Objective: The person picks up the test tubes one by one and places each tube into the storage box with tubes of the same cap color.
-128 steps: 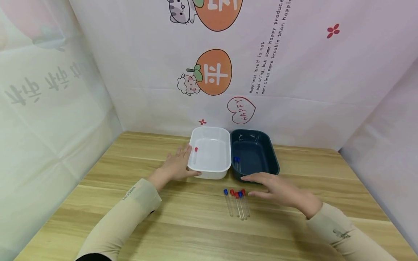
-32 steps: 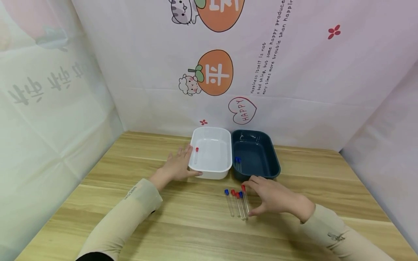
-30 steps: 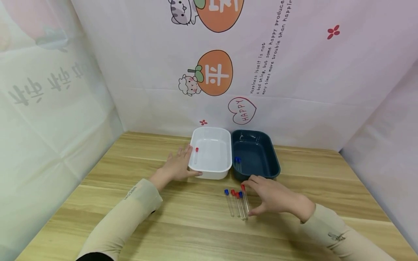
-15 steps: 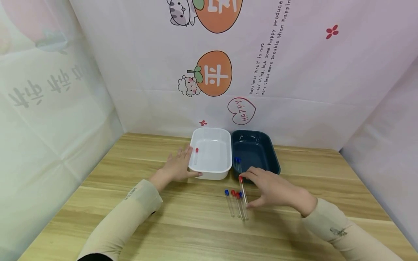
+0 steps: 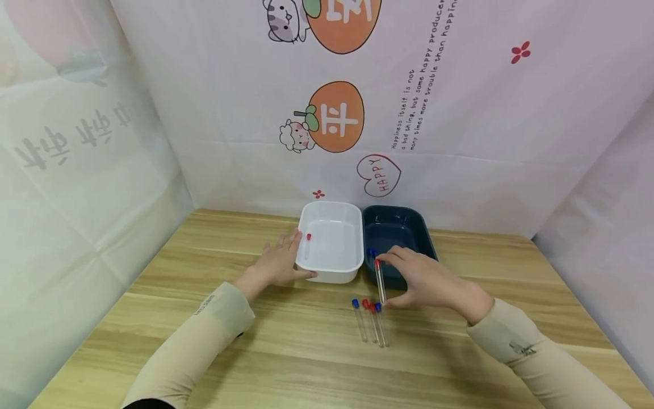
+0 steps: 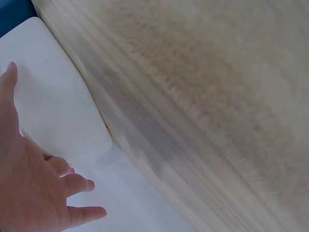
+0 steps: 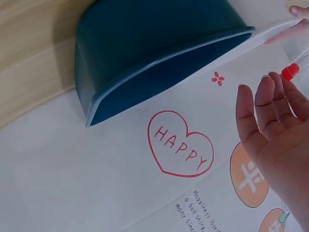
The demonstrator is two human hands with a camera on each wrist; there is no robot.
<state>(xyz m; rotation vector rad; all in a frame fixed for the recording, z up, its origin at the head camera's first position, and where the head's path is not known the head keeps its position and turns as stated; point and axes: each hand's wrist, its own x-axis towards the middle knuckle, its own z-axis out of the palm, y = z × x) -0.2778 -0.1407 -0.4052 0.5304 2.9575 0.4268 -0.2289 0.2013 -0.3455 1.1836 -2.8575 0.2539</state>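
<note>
My right hand (image 5: pixel 426 281) pinches a red-capped test tube (image 5: pixel 380 282) lengthwise, a fingertip at the cap and the thumb at the glass end, in front of the dark blue tray (image 5: pixel 429 244). In the right wrist view its red cap (image 7: pixel 290 72) shows by the index finger. My left hand (image 5: pixel 276 264) rests on the near left corner of the white tray (image 5: pixel 332 275), fingers straight along the side and thumb at the front. On the table below lie several test tubes (image 5: pixel 360 324) with red or blue caps.
One red-capped tube (image 5: pixel 308 237) lies in the white tray. Blue-capped tubes (image 5: pixel 372 251) lie in the dark blue tray, partly behind the held tube. The trays stand side by side on the wooden table (image 5: pixel 306 363), close to the printed cloth (image 5: pixel 230 113) at the back.
My right hand has gripped the rightmost red-capped tube, lifted it off the group and moved it up and slightly left, toward the trays. The left hand stays put.
</note>
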